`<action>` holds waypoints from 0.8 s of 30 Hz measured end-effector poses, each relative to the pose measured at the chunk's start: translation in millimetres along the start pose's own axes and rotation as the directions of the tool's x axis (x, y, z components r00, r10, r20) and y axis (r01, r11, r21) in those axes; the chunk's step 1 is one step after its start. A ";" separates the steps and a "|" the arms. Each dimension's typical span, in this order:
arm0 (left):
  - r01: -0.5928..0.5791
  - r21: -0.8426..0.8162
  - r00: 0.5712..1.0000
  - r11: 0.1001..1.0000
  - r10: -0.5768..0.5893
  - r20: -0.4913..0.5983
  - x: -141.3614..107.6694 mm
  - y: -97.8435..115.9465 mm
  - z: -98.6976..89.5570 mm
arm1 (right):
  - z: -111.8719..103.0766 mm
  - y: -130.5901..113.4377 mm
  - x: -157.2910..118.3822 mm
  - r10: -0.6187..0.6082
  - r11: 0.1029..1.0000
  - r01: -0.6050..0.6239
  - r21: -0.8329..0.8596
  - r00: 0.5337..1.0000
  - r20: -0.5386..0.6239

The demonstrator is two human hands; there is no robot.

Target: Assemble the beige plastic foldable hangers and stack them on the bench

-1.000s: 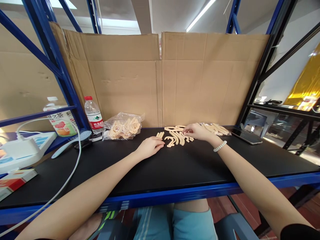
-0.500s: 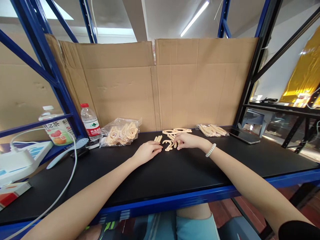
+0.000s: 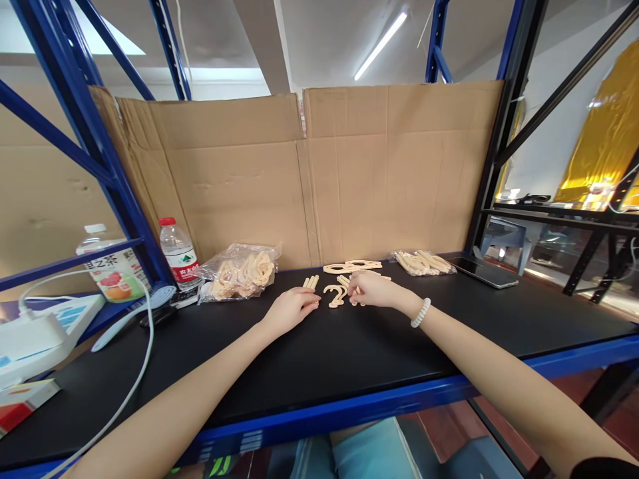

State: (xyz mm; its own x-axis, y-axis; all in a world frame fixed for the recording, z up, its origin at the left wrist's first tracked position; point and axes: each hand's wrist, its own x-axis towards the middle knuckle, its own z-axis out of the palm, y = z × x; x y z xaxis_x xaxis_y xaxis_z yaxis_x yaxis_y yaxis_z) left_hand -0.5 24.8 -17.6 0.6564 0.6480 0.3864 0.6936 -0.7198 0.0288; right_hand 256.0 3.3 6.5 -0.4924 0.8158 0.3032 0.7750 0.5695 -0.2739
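The left hand [image 3: 292,311] is positioned palm down on the black tabletop [image 3: 299,379], fingers together and slightly bent. Straight wooden sticks [image 3: 310,282] lie at its far side, extending away beyond the knuckles. Their near ends are hidden, so whether the hand grips them or merely covers them cannot be told.

The right hand [image 3: 372,289] is placed to the right of the left hand, with a gap between the two. Its fingers are curled and point down and to the left. Wooden pieces show at the fingertips and partly under the hand; whether the fingers are closed on one cannot be told.

The curved wooden pieces [image 3: 337,296] lie in the gap between the hands, just left of the right fingertips. The flat wooden pieces [image 3: 352,266] lie beyond the right hand, toward the cardboard panel [image 3: 394,179].

The bag of round wooden pieces [image 3: 242,274] is located beyond the left hand and to its left. The bag of wooden sticks [image 3: 423,262] is located beyond the right wrist, with the phone [image 3: 482,271] just to its right.
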 end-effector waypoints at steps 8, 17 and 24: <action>-0.071 -0.009 0.997 0.997 0.071 0.009 0.5 11.3 -1.1 | 14.2 -32.2 10.4 -0.193 0.964 0.188 -0.190 0.981 -0.012; -0.055 -0.003 0.998 0.998 0.056 0.019 1.3 15.8 -3.0 | 23.8 -17.2 31.4 -0.276 0.947 0.290 -0.134 0.954 0.117; -0.035 0.016 0.999 0.999 0.035 -0.020 0.2 12.3 3.4 | 5.7 -4.7 31.9 -0.287 0.953 0.283 -0.107 0.957 -0.028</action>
State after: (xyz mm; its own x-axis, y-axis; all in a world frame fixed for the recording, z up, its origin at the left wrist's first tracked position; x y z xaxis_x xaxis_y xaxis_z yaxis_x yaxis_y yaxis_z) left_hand 9.2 17.0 -20.3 0.6746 0.6170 0.4051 0.6746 -0.7382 0.0009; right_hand 234.4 27.2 12.2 -0.6831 0.6146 0.3945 0.6416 0.7631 -0.0778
